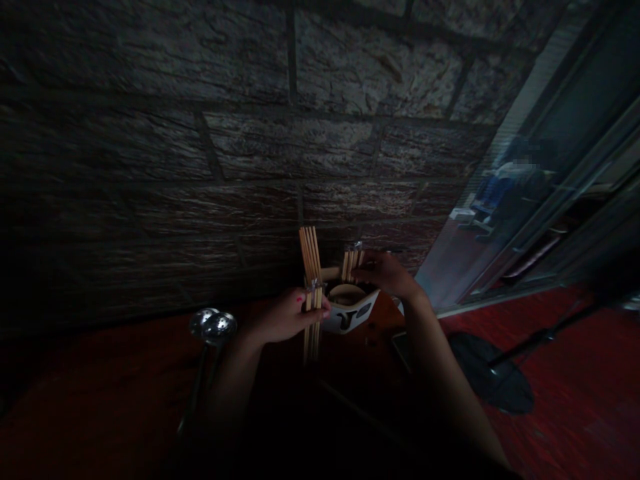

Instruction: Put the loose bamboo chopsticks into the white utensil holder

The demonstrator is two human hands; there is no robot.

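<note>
My left hand (287,317) is closed around a bundle of wooden chopsticks (311,257) that stands nearly upright, with small pieces of cutlery or clear wrap glinting at the fingers. Beside it a white box (350,321) with dark markings sits on the table, and a round beige rim shows inside it. My right hand (386,272) is at the box's far right side, fingers closed on a second, shorter-looking group of chopsticks (348,265). Something clear and shiny (357,247) tops that group. Dim light hides the lower ends of these sticks.
Two shiny metal ladles (220,328), one apparently perforated, lie left of my left arm on the reddish table (100,387). A phone-like dark object (401,350) is by my right forearm. Behind rises a stone wall (250,147). At right, a round stand base (493,373) rests on red floor.
</note>
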